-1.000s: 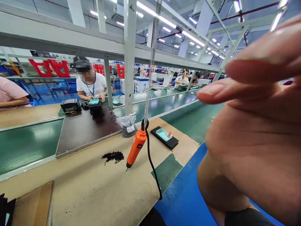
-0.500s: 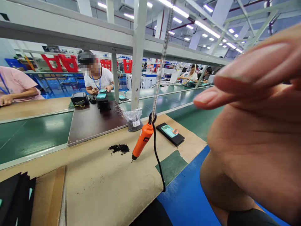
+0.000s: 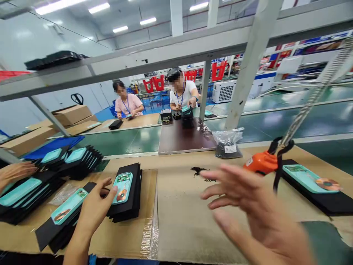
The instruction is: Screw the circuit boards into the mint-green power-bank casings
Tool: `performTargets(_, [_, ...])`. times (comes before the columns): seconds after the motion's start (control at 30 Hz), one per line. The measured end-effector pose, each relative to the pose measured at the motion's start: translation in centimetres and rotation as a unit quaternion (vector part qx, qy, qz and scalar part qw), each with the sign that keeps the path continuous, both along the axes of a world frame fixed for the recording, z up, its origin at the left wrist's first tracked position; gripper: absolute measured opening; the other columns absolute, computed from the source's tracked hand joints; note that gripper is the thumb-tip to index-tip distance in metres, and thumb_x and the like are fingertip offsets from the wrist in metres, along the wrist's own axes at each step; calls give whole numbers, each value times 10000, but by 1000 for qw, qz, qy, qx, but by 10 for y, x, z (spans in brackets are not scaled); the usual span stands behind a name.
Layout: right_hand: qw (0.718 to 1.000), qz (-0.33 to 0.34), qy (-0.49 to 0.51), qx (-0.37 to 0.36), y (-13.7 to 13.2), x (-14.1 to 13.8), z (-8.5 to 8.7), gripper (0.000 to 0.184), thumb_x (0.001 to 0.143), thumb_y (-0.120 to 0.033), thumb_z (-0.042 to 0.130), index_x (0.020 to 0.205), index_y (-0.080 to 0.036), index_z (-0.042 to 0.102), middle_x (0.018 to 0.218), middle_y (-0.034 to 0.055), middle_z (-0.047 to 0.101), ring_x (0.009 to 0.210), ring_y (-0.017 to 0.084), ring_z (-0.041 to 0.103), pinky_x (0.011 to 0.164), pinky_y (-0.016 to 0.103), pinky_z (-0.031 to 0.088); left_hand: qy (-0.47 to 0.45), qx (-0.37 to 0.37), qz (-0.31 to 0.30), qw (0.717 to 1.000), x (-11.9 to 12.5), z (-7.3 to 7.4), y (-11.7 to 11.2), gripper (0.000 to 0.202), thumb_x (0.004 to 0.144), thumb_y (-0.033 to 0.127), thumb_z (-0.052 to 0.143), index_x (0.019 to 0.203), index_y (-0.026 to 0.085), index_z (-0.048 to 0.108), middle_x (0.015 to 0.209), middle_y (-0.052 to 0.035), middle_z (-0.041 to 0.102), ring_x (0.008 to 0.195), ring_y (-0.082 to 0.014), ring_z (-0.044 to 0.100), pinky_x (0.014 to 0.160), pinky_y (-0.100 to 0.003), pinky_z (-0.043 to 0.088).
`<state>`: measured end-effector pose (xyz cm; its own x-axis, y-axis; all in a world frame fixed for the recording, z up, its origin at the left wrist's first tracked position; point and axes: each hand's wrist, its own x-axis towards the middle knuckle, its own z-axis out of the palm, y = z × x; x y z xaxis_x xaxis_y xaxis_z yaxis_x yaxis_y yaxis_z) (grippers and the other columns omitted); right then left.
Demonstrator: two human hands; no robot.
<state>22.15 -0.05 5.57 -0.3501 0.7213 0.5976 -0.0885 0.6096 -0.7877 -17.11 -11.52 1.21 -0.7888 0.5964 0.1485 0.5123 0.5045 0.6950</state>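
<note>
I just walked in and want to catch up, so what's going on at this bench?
A person at an assembly bench has the left hand on a stack of black trays topped by a teal part; whether it grips is unclear. The right hand hovers open and empty near a hanging orange screwdriver and a small pile of screws. Two co-workers are across the belt.

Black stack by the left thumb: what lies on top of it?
A teal part with an orange disc lies on the black stack; the thumb of the left hand rests at its edge. Whether the lower layers carry parts is hidden.
</note>
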Motion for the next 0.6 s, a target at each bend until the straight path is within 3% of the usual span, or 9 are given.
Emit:
performTargets(0.1, [985, 81, -88, -123, -8, -29, -60, 463, 1105, -351, 639, 1562, -350, 565, 1493, 124, 703, 1036, 229, 790, 818, 367, 715, -46, 24, -22, 998, -8, -9, 7, 949, 690, 778, 694, 1351, 98, 725, 1203, -195, 826, 979, -345, 771, 934, -500, 607])
performTargets(0.2, [958, 111, -146, -222, -7, -48, -119, 478, 1071, -388, 621, 1537, -286, 594, 1469, 145, 708, 983, 232, 764, 854, 416, 672, -60, 49, -35, 996, -11, -11, 8, 923, 697, 752, 738, 1348, 98, 727, 1088, -156, 819, 935, -322, 764, 879, -464, 602])
performTargets(0.3, [944, 112, -149, -271, -3, -55, -161, 469, 1036, -417, 625, 1464, -223, 640, 1330, 162, 755, 984, 261, 756, 906, 461, 627, -66, 70, -24, 995, -13, -10, 12, 903, 644, 688, 787, 1330, 103, 733, 981, -104, 785, 863, -295, 749, 811, -426, 601])
performTargets(0.43, [931, 130, -68, -333, 0, -54, -180, 425, 1076, -453, 589, 1410, -194, 631, 1305, 173, 741, 898, 232, 745, 828, 421, 606, -88, 131, 6, 987, -11, -5, 16, 855, 591, 587, 800, 1321, 147, 726, 948, -54, 734, 813, -255, 736, 722, -355, 589])
performTargets(0.53, [929, 116, -40, -348, -5, -52, -174, 379, 1043, -410, 650, 1350, -189, 666, 1271, 159, 748, 864, 208, 737, 807, 392, 591, -89, 179, 19, 980, 2, 5, 18, 869, 588, 544, 836, 1384, 219, 706, 1012, -26, 723, 780, -211, 708, 660, -308, 582])
performTargets(0.6, [932, 104, -39, -346, -9, -51, -167, 355, 1005, -373, 702, 1308, -186, 702, 1225, 142, 764, 875, 198, 735, 828, 377, 585, -80, 201, -8, 976, 21, 12, 20, 880, 628, 555, 867, 1450, 294, 691, 1083, -16, 750, 802, -215, 717, 660, -314, 617])
